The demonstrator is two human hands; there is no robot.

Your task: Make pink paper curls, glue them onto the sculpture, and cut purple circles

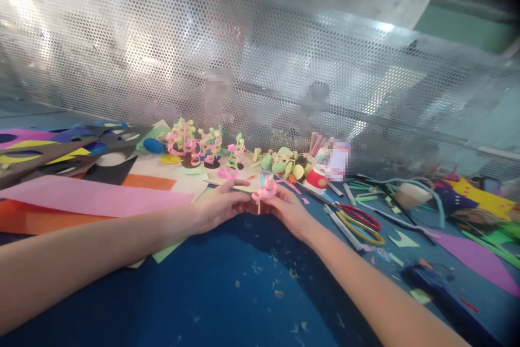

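Note:
Between my hands, a small curled pink paper piece stands above the blue table. The thumb and fingers of my right hand pinch its lower right side. My left hand is on its left, fingers bent, with the index finger stretched toward the piece; its fingertips come close to the base, and whether they grip anything is hidden. Behind stand several spiral paper figures in pink, green and yellow. Light green paper shapes lie just behind the pink piece.
Coloured paper sheets cover the left. Scissors with red and yellow handles, a red and white container, markers, paper strips and a purple sheet lie to the right. A perforated metal panel rises behind the table.

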